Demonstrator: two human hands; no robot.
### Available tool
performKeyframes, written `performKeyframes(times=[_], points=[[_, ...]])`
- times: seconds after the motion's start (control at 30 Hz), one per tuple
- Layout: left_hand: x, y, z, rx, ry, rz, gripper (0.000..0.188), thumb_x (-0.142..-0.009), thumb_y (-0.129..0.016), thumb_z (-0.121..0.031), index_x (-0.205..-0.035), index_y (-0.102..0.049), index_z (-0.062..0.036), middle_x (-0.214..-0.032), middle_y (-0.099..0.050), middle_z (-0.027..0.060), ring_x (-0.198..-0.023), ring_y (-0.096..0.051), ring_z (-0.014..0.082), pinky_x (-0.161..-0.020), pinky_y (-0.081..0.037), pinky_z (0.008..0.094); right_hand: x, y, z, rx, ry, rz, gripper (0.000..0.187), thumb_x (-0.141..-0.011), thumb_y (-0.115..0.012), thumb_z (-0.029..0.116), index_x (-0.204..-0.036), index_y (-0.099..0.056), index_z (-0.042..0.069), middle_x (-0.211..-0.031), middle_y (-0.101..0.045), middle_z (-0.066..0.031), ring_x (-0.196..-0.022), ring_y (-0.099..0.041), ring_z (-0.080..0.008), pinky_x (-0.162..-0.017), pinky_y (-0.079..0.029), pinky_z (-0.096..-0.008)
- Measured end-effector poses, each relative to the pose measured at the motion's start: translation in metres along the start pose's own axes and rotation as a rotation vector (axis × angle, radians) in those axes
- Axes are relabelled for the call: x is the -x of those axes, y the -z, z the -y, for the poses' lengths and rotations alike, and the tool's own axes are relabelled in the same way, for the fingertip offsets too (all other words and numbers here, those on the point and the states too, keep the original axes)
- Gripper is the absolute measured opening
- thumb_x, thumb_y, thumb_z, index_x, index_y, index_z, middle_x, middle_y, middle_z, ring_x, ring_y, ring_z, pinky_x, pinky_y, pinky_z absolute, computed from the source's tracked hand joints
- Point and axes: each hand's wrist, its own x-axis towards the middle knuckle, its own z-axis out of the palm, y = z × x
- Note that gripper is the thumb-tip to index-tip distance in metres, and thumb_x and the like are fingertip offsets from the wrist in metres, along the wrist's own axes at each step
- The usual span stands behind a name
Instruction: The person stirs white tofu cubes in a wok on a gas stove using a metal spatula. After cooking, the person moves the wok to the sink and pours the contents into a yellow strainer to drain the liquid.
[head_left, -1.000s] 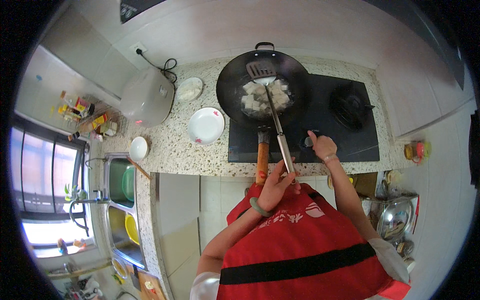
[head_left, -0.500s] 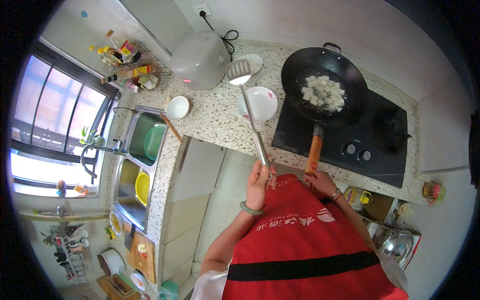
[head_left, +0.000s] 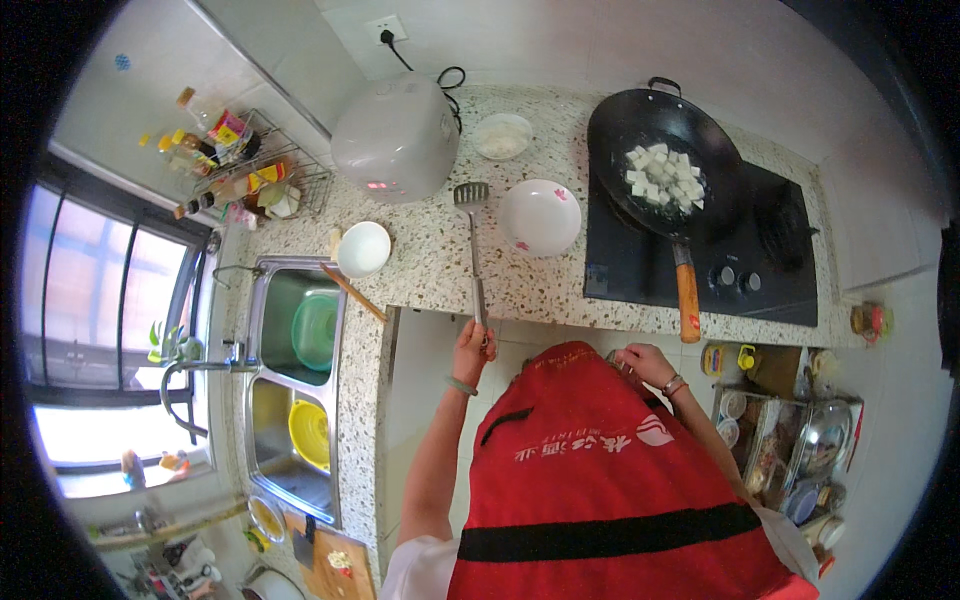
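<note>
My left hand [head_left: 474, 347] is closed round the handle end of a metal slotted spatula [head_left: 475, 255]. The spatula points away from me, its slotted head over the counter between the rice cooker and a white plate [head_left: 541, 218] with pink flower marks. Close to my red apron [head_left: 590, 450], my right hand [head_left: 645, 364] has its fingers curled together at the apron's upper edge; what they pinch is too small to make out. That hand is off the wok handle [head_left: 686, 300]. White cubes that look like tofu [head_left: 665, 178] lie in the black wok [head_left: 720, 190] on the cooktop.
A grey rice cooker [head_left: 395, 140], a small dish of white stuff [head_left: 502, 136] and a white bowl [head_left: 364, 249] stand on the speckled counter [head_left: 430, 240]. To the left, a double sink [head_left: 262, 385] holds green and yellow baskets. The black cooktop [head_left: 780, 285] lies right.
My right hand has let go of the wok handle and drawn back to the apron. My left hand has moved left and lowered the spatula, and the view has shifted.
</note>
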Motion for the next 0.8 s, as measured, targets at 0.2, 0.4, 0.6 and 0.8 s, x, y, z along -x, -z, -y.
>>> performKeyframes(times=[0.2,0.4,0.6,0.8], points=[[-0.045,0.036,-0.004,-0.219,-0.03,-0.175,0.043,-0.098,-0.045,-0.03,-0.134,-0.039,-0.0064,-0.065,-0.057,0.0055,-0.048,-0.049,0.0115,-0.043,-0.042,0.0277,0.011,-0.005,0.015,-0.342,-0.164,-0.012,0.032,-0.094,-0.05,0.033,-0.094,-0.064,0.005,-0.072,-0.065,-0.0056,-0.055,-0.061,-0.0115,-0.048,-0.048,-0.0226],[-0.057,0.021,-0.014,-0.394,-0.136,-0.329,0.042,-0.098,-0.045,-0.025,-0.139,-0.04,-0.0216,-0.056,-0.055,0.0047,-0.041,-0.047,0.0109,-0.037,-0.042,0.0261,0.018,0.005,0.02,-0.618,-0.25,-0.062,0.032,-0.095,-0.05,0.035,-0.097,-0.064,0.005,-0.075,-0.064,-0.0049,-0.056,-0.06,-0.0105,-0.05,-0.049,-0.0224],[-0.047,0.0,-0.033,-0.666,-0.07,-0.454,0.04,-0.096,-0.049,-0.027,-0.136,-0.045,-0.0274,-0.055,-0.054,0.004,-0.04,-0.046,0.0116,-0.036,-0.04,0.0277,0.021,0.031,0.018,-1.025,-0.233,-0.163,0.038,-0.095,-0.048,0.039,-0.102,-0.062,0.005,-0.078,-0.065,-0.0041,-0.061,-0.06,-0.0102,-0.059,-0.051,-0.0234],[-0.046,0.013,-0.017,-0.925,-0.346,-0.693,0.032,-0.095,-0.049,-0.029,-0.122,-0.054,-0.0111,-0.061,-0.056,0.0049,-0.046,-0.05,0.011,-0.038,-0.039,0.0274,0.022,0.065,0.015,-1.222,0.099,-0.188,0.061,-0.095,-0.035,0.055,-0.12,-0.054,0.002,-0.102,-0.065,-0.0097,-0.083,-0.065,-0.0164,-0.07,-0.052,-0.0265]])
